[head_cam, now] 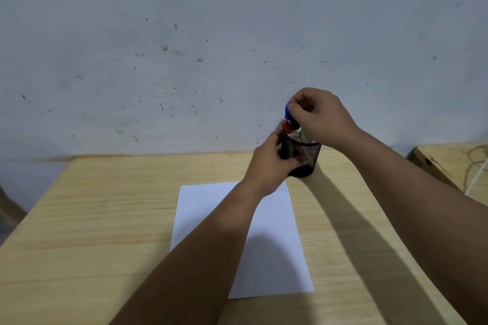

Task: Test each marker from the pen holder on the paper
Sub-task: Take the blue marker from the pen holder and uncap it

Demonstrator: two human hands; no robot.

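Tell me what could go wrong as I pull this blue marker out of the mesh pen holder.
1. The right hand pinches only the cap of the blue marker, so the cap might pop off.
2. The red marker leans against it and could get dragged out.
3. The pen holder stands near the table's back edge; if the left hand lets go, it may tip.
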